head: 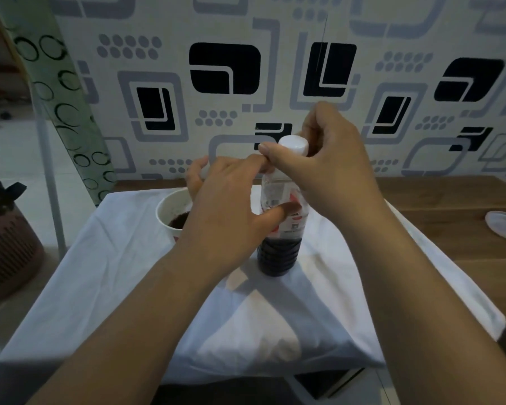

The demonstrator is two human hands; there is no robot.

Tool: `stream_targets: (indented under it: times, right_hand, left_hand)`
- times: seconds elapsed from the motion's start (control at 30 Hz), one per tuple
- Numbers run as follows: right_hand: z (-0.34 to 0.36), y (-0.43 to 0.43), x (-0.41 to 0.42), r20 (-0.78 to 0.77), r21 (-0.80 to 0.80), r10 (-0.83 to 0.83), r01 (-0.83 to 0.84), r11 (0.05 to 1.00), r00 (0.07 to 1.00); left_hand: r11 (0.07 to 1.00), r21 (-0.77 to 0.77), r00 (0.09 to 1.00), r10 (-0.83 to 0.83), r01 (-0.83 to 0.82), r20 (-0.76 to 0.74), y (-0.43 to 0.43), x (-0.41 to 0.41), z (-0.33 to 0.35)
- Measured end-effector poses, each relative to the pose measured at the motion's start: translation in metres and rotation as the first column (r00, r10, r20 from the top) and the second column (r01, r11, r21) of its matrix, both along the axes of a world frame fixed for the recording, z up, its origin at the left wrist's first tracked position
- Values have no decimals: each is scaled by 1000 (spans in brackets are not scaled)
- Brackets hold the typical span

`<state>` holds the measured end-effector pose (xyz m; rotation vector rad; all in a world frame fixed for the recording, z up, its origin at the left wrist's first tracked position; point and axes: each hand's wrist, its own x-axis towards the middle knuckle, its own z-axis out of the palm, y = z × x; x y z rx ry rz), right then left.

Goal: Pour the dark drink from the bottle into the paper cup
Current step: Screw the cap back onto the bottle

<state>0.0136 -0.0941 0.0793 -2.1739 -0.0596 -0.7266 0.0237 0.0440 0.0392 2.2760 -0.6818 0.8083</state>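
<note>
The plastic bottle (281, 229) is standing upright on the white cloth (123, 273) that is covering the surface, and only its lower part is showing dark drink (276, 255). The paper cup (170, 211) is sitting just to the left of the bottle, partly hidden behind the left hand (225, 206), and dark liquid is showing inside it. Judging from that, the pouring itself is looking done or nearly so, and what is going on now is work at the cap; whether it is being tightened or loosened cannot be told.

The left hand is wrapping the bottle's labelled middle, thumb pressing the front of the label, steadying it. The right hand (324, 168) is closing its thumb and fingers around the white cap (294, 144), pinching it from the sides.

For room: the patterned wall (246, 68) is rising close behind the bottle, so there is little space to move away from the person. The cup is sitting near the cloth's back left edge, where a careless left elbow or wrist is likely to knock it. To the right, bare wooden surface (450, 223) is lying open, with only a white lid (504, 226) resting well apart near the frame's edge. The cloth in front of the bottle is lying wrinkled but free of objects.
</note>
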Motion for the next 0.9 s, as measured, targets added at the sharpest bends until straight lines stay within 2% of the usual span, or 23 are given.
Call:
stream_targets:
  times: [0.1, 0.33, 0.53, 0.9]
  right_hand:
    - [-4, -2, 1, 15, 88, 9, -11, 996, 1000]
    - [-4, -15, -2, -56, 215, 204, -187, 959, 977]
    - [-7, -15, -2, -81, 395, 268, -216, 893, 960]
    - [-7, -8, -3, -87, 408, 255, -199, 891, 963]
  left_hand:
    - [1000, -1, 1000, 11, -11, 4, 1, 3, -2]
    - [999, -26, 1000, 21, -22, -15, 2, 7, -5]
    - [999, -22, 1000, 26, -26, -1, 2, 6, -4]
    - [998, -30, 999, 49, -49, -14, 0, 6, -3]
